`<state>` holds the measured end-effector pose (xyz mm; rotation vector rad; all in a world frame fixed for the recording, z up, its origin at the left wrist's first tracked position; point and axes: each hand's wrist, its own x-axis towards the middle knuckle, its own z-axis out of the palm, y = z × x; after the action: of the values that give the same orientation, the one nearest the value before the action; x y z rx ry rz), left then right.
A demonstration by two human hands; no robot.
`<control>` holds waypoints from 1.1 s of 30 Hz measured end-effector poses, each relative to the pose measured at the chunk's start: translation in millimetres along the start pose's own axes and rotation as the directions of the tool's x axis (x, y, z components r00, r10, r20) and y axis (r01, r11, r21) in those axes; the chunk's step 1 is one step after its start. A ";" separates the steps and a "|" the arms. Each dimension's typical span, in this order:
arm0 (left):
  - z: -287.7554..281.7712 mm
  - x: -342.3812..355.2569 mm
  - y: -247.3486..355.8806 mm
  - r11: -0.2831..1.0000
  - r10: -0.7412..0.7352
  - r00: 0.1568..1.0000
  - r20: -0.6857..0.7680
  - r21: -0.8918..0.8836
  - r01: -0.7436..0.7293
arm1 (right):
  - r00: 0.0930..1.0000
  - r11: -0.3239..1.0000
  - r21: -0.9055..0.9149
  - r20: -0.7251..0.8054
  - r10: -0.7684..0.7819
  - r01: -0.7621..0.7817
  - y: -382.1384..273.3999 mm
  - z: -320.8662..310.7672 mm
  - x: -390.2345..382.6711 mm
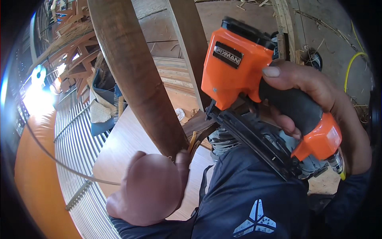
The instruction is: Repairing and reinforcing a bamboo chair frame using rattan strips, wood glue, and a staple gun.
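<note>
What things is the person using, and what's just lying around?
Seem in use:
orange-and-black nail gun, in the right fingers
long, curved brown wooden piece, by the left fingers

Seem just lying about:
tan woven cloth
angular reddish-brown wooden pieces, piled at upper left

Fairly bright overall. Blown-out white glare at far left, bluish flare at the edge, highlights washed out there. Soft sheen on the pale board point(119, 139); small glossy reflections on the orange nail gun point(238, 85). Left hand point(153, 189) motion-blurred, detail lost; right hand point(320, 87) and gun reasonably sharp. Lower right dim. Fisheye bending toward the rim, black vignette in the corners.
</note>
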<state>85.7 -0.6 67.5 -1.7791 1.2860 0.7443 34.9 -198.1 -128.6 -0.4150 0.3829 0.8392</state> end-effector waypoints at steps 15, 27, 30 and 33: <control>185.4 -75.6 -54.1 0.865 -0.451 -0.054 -0.891 -0.422 -0.272 | 0.353 0.746 -0.490 -0.670 -0.653 0.451 163.6 49.9 -167.8; 213.4 13.9 8.4 0.310 -0.817 0.085 -0.570 -0.559 -0.769 | -0.297 0.876 -0.289 -0.860 -0.415 -0.386 429.2 -18.6 -208.7; 214.5 17.8 25.9 0.302 -0.866 0.116 -0.486 -0.695 -0.653 | -0.498 0.897 0.032 -0.840 -0.215 -0.440 475.1 -53.7 -184.8; 216.8 8.6 30.7 0.243 -0.885 0.160 -0.438 -0.727 -0.642 | -0.535 0.939 0.071 -0.835 -0.128 -0.336 489.4 -75.0 -160.2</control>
<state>57.7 177.3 -57.4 -4.0789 1.1104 -0.2732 -454.7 -43.6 -213.7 -1.5240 2.3061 0.3862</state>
